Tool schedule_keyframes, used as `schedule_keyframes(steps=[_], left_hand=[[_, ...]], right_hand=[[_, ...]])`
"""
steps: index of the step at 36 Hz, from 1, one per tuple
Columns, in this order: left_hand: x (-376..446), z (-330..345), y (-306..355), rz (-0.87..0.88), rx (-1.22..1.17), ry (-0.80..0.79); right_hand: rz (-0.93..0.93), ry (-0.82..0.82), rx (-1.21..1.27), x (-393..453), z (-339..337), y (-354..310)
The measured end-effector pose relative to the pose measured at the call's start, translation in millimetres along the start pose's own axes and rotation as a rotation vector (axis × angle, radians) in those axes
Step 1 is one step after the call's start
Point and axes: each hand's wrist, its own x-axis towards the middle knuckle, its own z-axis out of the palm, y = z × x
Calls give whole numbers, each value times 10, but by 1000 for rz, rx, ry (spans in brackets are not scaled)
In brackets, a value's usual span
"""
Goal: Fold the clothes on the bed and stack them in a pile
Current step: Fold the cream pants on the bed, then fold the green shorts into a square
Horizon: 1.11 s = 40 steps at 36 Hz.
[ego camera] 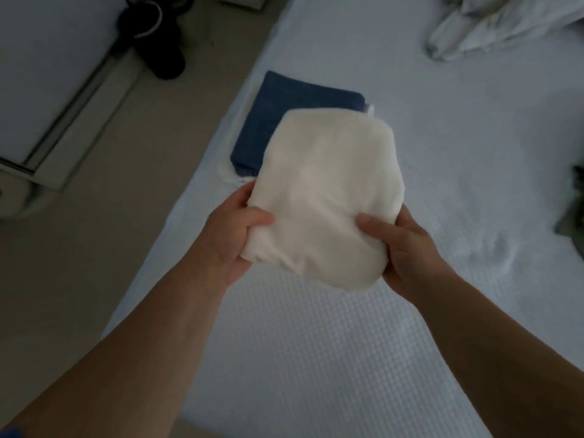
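Observation:
A folded cream-white garment (325, 191) is held up above the bed (316, 343). My left hand (230, 238) grips its near left edge, thumb on top. My right hand (401, 248) grips its near right edge, thumb on top as well. Behind the cream garment, a folded dark blue garment (284, 115) lies flat near the bed's left edge, partly hidden by the cream one, with a white layer showing under it. A crumpled white and grey cloth (493, 23) lies at the far right of the bed.
The bed has a white textured cover. A dark greenish item (573, 203) pokes in at the right edge. Beige floor (94, 248) runs along the left, with a black object (158, 36) and white furniture (38, 90) on it.

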Motion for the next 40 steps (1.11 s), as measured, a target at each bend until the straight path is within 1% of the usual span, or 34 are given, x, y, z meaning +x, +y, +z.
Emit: schedule_keyframes(steps=[4,7,10,12,15,17,18,20,23,25,28,31,33,36,38,40], left_hand=[[691,-204,501,108,-24,1],[1203,-303,714,91,-54,-41],[1639,-376,743,63,-43,-52],[1869,-418,668,39,23,-16],[2098,-506,453,-9,262,108],[2163,-548,311,-24,349,202],[2175,-556,256,10,387,232],[2136,-559,191,135,516,273],[1995,-592,131,299,663,294],[1916,-643,101,377,760,241],[1878,-708,49,468,1007,171],[1827,-725,8,505,1207,254],[1768,-705,4,490,1288,307],[1602,-642,-14,430,1310,304],[1400,-578,-49,445,1326,298],[1154,-495,-127,484,1345,300]], right_hand=[[-108,77,3,674,485,-259],[-139,168,-2,1136,630,-366],[-153,260,-21,1510,633,-374],[-120,310,-43,1710,585,-297],[14,438,-89,1887,497,-89],[39,533,-198,1943,461,47],[11,583,-319,1958,450,99],[-81,656,-577,1950,457,183],[-182,669,-783,1878,481,276],[-190,658,-879,1837,473,314],[-188,636,-974,1794,459,374],[-199,601,-1076,1757,467,467],[-218,615,-1140,1713,456,520],[-218,624,-1150,1550,396,573],[-191,591,-1115,1343,314,620],[-157,563,-1145,1071,183,677]])
